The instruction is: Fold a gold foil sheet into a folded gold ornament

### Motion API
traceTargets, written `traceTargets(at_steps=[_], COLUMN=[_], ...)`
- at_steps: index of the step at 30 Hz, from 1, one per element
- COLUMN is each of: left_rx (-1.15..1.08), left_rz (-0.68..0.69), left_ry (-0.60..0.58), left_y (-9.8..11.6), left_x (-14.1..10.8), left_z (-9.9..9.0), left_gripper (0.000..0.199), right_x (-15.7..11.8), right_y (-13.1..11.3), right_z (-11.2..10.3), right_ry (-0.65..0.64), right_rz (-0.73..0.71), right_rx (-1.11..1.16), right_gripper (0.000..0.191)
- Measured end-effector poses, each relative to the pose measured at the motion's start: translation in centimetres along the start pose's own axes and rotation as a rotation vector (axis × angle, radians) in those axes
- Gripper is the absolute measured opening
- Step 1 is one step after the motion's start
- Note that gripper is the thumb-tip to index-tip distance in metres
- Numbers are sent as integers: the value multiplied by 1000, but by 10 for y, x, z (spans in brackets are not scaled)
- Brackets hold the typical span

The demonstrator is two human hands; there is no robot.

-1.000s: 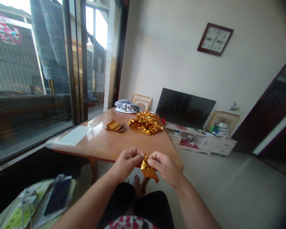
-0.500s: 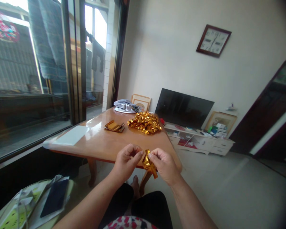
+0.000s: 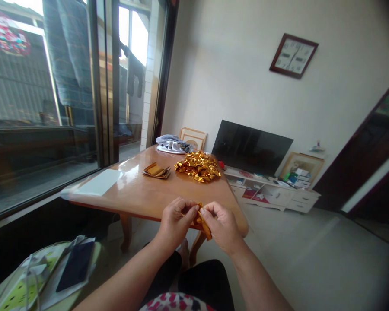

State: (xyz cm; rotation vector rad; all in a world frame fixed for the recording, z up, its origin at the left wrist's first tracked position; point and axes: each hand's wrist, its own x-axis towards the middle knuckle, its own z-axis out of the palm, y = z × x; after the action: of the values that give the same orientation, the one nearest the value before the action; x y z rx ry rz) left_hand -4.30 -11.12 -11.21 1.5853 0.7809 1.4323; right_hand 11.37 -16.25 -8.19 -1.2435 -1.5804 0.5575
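A crumpled, partly folded piece of gold foil paper (image 3: 207, 232) is held between my hands, just before the table's near edge. My left hand (image 3: 177, 219) pinches its upper left side between thumb and fingers. Thumb and index finger of my right hand (image 3: 223, 224) grip the top from the other side; part of the foil is hidden behind the fingers. Beyond them, a heap of folded gold foil pieces (image 3: 199, 167) lies on the wooden table (image 3: 142, 196). Left of that heap is a small stack of flat gold papers (image 3: 157, 170).
Folded cloth (image 3: 172, 144) lies at the table's far end, and a white sheet (image 3: 100, 182) at its left. On a stool at lower left rests a dark phone-like slab (image 3: 76, 265). A television (image 3: 251, 149) stands on a low white cabinet (image 3: 278, 195).
My left hand has moved right, up against the foil, and its fingers now grip it. The lower end of the foil has shifted slightly left. My right hand keeps its pinch.
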Motion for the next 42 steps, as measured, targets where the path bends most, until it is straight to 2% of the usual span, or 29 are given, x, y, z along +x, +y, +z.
traceTargets(at_steps=[7,17,23,27,34,37,42], left_rx=[18,341,390,295,-145,-206,-212], left_rz=[11,265,297,236,-106,-130,-89], left_ry=[30,107,97,93,13,-13,-74], left_y=[-3,13,12,10,12,13,11], left_x=[-1,-2,-4,-5,-2,-1,0], left_z=[5,5,7,9,15,15,13], left_gripper=[21,15,14,14,24,25,26], right_x=[-1,-1,-1,-1,-2,-3,-2], right_y=[1,-5,-4,-2,-3,-3,0], right_z=[3,8,9,10,9,9,9], right_ry=[41,126,141,149,127,115,105], right_rz=[-47,-102,-118,-130,-139,-147,-150], right_rx=[-51,-123,-145,-171,-214,-220,-223], right_gripper=[25,24,24,24,27,26,25])
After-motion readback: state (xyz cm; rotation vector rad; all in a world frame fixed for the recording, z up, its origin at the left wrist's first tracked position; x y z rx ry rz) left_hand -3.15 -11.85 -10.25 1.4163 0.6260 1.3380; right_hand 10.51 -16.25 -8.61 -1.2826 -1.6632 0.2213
